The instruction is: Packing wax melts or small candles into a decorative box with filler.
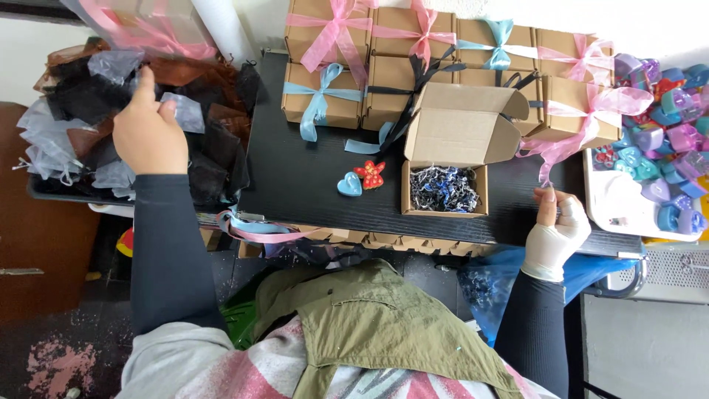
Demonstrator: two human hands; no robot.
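Black and crowded, our bench [310, 185] carries an open cardboard box [445, 170] of shredded paper, with a blue heart [349, 185] and a red butterfly [369, 174] just beside it. Our left hand [148, 129] pinches a pale organza pouch [181, 111] over a tray of pouches [66, 159]. Our gloved right hand [555, 229] pinches a pink ribbon end [545, 166].

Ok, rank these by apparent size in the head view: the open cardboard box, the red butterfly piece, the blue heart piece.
1. Open cardboard box, by far the largest.
2. Red butterfly piece and blue heart piece: nearly alike side by side; the butterfly looks barely larger, too close to rank.
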